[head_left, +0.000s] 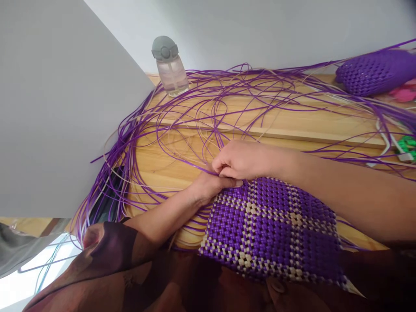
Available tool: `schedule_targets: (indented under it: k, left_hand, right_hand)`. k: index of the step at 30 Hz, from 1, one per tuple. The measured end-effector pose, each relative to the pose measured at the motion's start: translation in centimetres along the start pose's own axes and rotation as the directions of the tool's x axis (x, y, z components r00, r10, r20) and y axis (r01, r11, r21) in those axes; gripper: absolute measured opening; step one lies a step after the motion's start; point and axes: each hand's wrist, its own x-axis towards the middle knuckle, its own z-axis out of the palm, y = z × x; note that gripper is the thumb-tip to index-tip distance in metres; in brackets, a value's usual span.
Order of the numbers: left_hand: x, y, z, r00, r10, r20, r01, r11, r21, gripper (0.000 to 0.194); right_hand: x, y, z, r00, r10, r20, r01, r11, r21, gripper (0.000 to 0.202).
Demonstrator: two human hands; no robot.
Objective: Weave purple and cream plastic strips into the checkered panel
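Note:
A woven panel [269, 234] of purple plastic strands with cream checks lies close to my body, its lower edge against my dark clothing. At its upper left edge my left hand [214, 186] grips the weave, the thumb lying on top and the other fingers hidden beneath. Directly above, my right hand [235, 160] is closed in a pinch on a purple strand at that same edge. The two hands touch or nearly touch. Long loose purple and cream strands [214, 115] fan out from the panel's edge over the wooden surface.
A clear bottle with a grey lid [170, 69] stands at the back left among strands. At the right back lies a purple woven piece [373, 73], with a pink item [404, 91] and a green item [407, 145] nearby. A grey panel [65, 108] rises at left.

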Motion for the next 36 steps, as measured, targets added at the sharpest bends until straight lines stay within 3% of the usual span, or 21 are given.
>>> schedule_targets:
  k: [6,11,18,22,29,36]
  left_hand:
    - [-0.3,0.4,-0.1,0.998,-0.047,0.045,0.051,0.995,-0.084,0.035]
    - [-0.2,0.7,-0.2,0.994,-0.108,0.03,0.111,0.982,-0.15,0.034]
    - [-0.4,0.5,0.5,0.988,-0.11,-0.108,0.09,0.98,-0.178,0.03]
    - [-0.2,0.2,0.4,0.99,-0.069,-0.125,0.046,0.982,-0.181,0.031]
    - [-0.1,0.0,0.1,0.993,-0.074,-0.092,0.058,0.984,-0.166,0.026]
    - [-0.2,0.8,0.5,0.986,-0.119,-0.114,0.097,0.978,-0.184,0.034]
  right_hand:
    - [-0.1,1.4,0.6,0.997,-0.059,-0.055,0.062,0.996,0.059,0.015]
    - [-0.1,2.2,1.0,0.996,-0.027,-0.083,0.039,0.989,0.145,0.014]
    - [1.3,2.7,1.0,1.0,-0.019,-0.022,0.024,0.966,0.256,0.014]
    - [1.0,2.6,1.0,0.999,-0.03,-0.037,0.038,0.972,0.232,0.013]
    - [-0.6,2.4,1.4,0.978,-0.075,-0.193,0.111,0.976,0.185,0.018]
    - [0.9,1.7,0.9,0.972,-0.097,-0.212,0.132,0.979,0.158,0.016]
